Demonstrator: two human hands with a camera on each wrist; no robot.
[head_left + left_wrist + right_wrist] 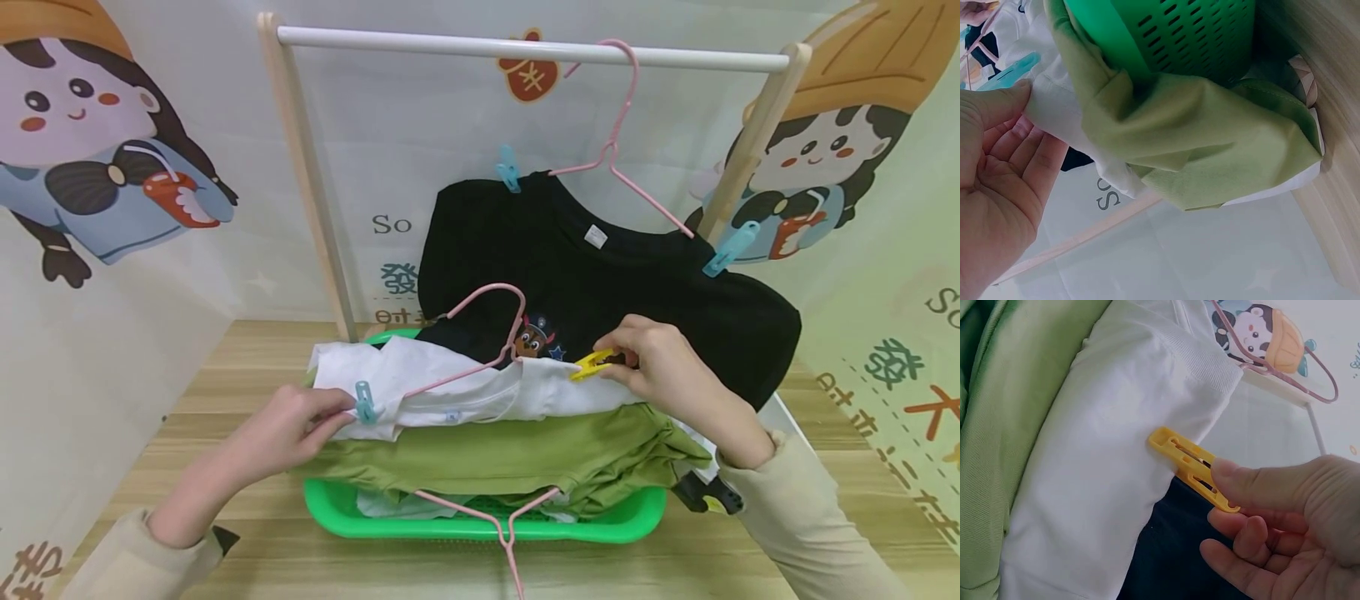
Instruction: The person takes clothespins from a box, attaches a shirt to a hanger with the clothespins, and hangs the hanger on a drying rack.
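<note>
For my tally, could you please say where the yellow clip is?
Right of centre in the head view, the right hand pinches the yellow clip against the white shirt.

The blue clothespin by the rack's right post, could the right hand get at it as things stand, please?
Probably yes: nothing seems to stand between the right hand and the blue clothespin, though that hand pinches a yellow clothespin, which it would likely need to release first.

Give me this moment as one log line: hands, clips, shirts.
left hand: holds white shirt beside blue clip | right hand: pinches yellow clip at white shirt's edge | black shirt: hangs from rail
</note>
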